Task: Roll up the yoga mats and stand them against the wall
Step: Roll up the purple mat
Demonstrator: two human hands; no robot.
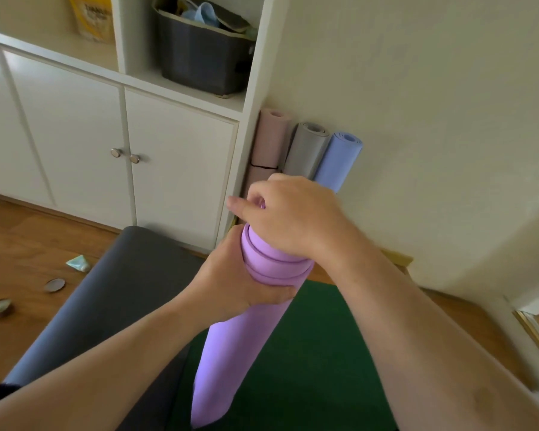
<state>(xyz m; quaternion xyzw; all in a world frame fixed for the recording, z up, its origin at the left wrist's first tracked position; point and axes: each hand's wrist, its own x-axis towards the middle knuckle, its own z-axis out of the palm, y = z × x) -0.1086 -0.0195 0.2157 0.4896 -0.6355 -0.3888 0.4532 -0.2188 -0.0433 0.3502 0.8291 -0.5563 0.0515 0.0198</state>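
Three rolled mats (305, 150) stand against the wall; both hands (left hand (231, 284), right hand (293, 219)) clasp the rolled purple mat (231, 353). Grey mat (106, 306) and green mat (308, 353) remain flat.

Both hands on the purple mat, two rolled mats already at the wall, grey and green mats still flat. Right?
Not quite: the head view shows three rolled mats at the wall, pink, grey and blue. The rest holds: left hand and right hand grip the purple mat.
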